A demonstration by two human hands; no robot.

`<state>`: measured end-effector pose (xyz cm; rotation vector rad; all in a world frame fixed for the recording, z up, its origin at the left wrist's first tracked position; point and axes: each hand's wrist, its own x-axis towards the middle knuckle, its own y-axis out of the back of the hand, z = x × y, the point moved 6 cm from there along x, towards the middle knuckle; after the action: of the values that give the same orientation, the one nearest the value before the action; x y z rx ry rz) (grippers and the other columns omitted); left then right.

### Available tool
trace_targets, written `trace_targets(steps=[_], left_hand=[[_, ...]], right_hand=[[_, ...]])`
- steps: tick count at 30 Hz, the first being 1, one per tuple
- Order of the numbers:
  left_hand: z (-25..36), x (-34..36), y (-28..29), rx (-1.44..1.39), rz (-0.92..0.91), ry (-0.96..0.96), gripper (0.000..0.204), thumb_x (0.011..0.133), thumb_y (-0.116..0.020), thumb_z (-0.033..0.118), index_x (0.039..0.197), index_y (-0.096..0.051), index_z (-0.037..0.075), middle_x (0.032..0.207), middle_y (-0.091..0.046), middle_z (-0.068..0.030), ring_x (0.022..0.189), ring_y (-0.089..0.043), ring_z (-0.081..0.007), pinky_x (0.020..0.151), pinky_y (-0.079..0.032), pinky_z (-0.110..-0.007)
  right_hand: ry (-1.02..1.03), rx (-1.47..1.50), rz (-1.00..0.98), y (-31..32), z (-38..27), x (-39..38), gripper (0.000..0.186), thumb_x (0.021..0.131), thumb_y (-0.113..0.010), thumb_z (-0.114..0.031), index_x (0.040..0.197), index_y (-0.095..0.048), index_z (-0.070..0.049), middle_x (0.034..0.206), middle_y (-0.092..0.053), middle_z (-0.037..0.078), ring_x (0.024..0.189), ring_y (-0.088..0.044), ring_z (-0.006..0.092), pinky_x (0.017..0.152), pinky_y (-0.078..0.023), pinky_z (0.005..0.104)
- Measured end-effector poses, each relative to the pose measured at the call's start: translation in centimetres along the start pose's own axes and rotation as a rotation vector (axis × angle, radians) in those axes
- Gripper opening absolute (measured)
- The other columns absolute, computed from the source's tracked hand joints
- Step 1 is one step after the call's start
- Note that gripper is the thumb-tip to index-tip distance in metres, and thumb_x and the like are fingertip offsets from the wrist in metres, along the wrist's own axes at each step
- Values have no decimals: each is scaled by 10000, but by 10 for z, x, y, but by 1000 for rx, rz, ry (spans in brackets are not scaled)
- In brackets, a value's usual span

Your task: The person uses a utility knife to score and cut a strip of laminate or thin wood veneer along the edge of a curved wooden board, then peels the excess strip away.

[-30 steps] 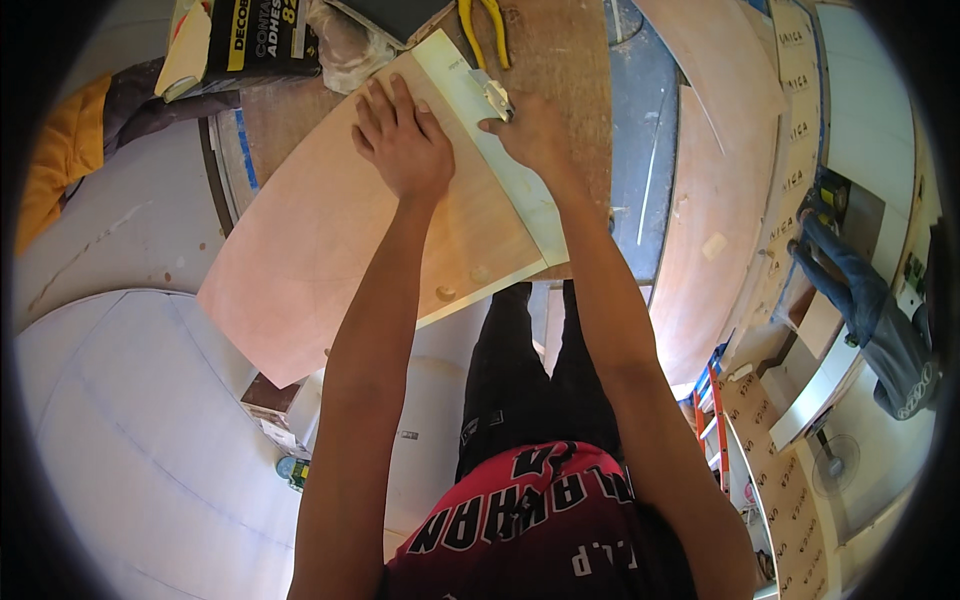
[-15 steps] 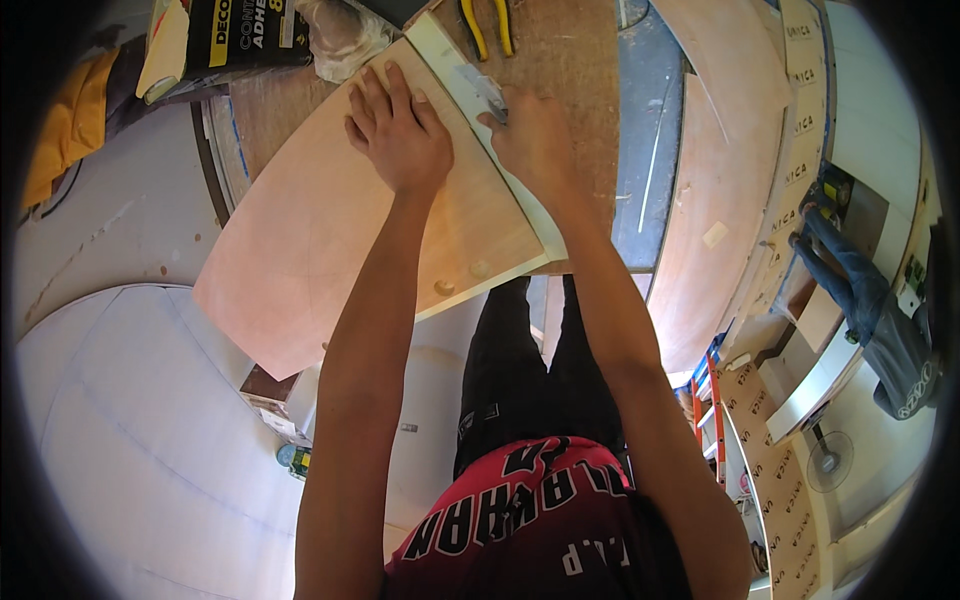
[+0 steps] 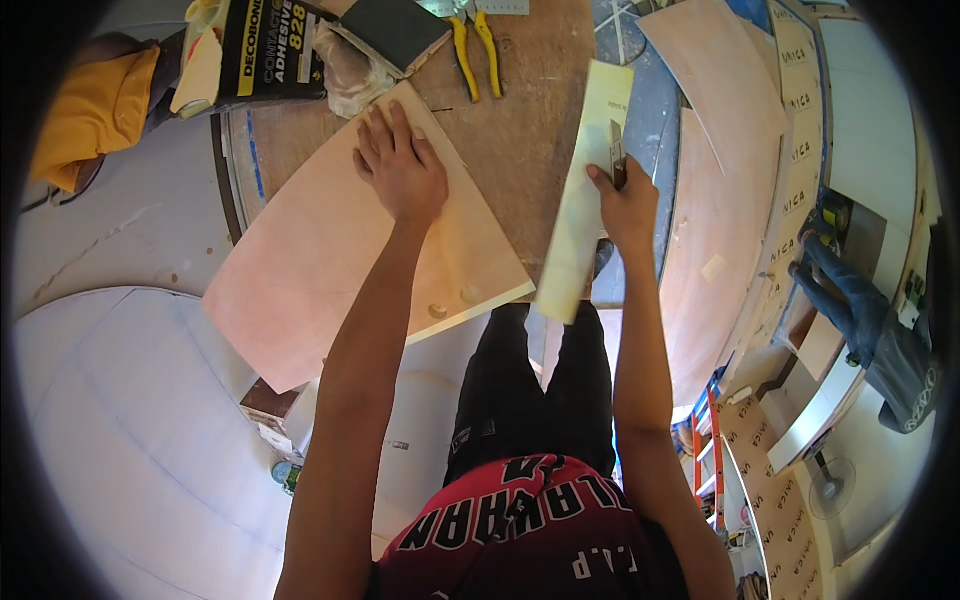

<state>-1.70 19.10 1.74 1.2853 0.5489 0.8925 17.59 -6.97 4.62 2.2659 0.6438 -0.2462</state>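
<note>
My left hand [image 3: 408, 170] lies flat with spread fingers on a pinkish plywood panel [image 3: 300, 250], which tapers toward its far corner and has a pale right edge. In my right hand [image 3: 630, 205] is a utility knife [image 3: 616, 150], its blade pointing away from me. The same hand also grips a long pale yellow-green strip [image 3: 575, 225] by its right edge. This strip is lifted off to the right of the panel, with a gap between them. Two round marks show near the panel's close corner.
Beyond the panel are yellow-handled pliers [image 3: 475, 60], a dark flat block [image 3: 393, 35], a crumpled plastic bag [image 3: 350, 75] and a black adhesive can [image 3: 265, 55] on the brown worktable [image 3: 530, 130]. Curved plywood sheets [image 3: 700, 260] stand at right. Another person [image 3: 870, 310] is far right.
My right hand has moved right, carrying the strip away from the panel's edge along with the knife. My left hand stays on the panel. The dark block has come into view.
</note>
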Motion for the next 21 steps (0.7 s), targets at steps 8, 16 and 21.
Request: trace_targets(steps=[8,16,21], left_hand=[[6,-8,-1,-30,24,-25,567,1097,-406,332,1638,-417,160,1717,-333,-166,1579,-261,-408,1263,-154,-612],[-4,-9,5,-165,100,4,487,1050,-508,249,1505,-520,73,1661,-395,-168,1553,-280,-433,1256,-160,-644],[-16,-3,4,-256,-17,-37,481,1034,-553,217,1489,-530,63,1660,-379,-152,1565,-241,-446,1274,-126,-674]], right_hand=[[175,-90,188,-33,-11,76,322,924,-796,-229,1036,-669,46,898,-717,262,829,-672,484,740,-523,491],[166,309,12,26,-16,29,330,981,-689,-139,1258,-685,41,1053,-757,182,914,-708,242,845,-540,365],[405,-155,-58,32,-120,-8,346,979,-677,-125,1314,-697,-43,997,-749,231,909,-745,294,833,-556,411]])
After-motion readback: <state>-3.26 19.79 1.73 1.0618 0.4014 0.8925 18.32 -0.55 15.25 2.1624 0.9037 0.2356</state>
